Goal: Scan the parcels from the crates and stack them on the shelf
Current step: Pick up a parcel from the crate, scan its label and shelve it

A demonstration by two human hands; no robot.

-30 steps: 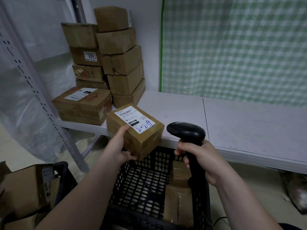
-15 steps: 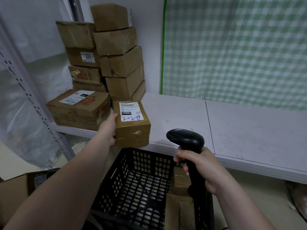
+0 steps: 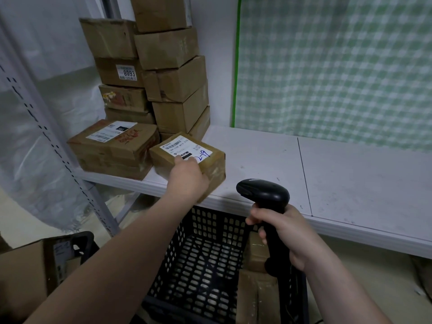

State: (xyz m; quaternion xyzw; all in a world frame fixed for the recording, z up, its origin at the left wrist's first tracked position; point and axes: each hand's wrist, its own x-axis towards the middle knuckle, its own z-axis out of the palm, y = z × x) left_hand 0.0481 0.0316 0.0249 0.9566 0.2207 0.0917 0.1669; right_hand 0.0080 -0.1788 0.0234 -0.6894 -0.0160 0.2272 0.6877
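Observation:
A small brown parcel [image 3: 205, 157] with a white label marked in blue pen rests on the white shelf [image 3: 268, 160], just right of a flat labelled box [image 3: 114, 148]. My left hand [image 3: 187, 176] lies over its near corner, fingers on top and side. My right hand [image 3: 284, 232] grips the handle of a black barcode scanner [image 3: 263, 191], held upright in front of the shelf edge. Below is a black perforated crate [image 3: 205, 260] with two brown parcels [image 3: 257, 286] at its right side.
Two tall stacks of brown boxes [image 3: 170, 73] stand at the shelf's back left against the wall. A perforated metal upright [image 3: 46, 139] and plastic sheeting bound the left. A second crate with cardboard boxes [image 3: 35, 272] sits at lower left. Green checked cloth [image 3: 334, 66] hangs behind.
My left hand carried the small parcel from above the crate onto the shelf and set it down beside the flat box. The scanner hand stayed almost still.

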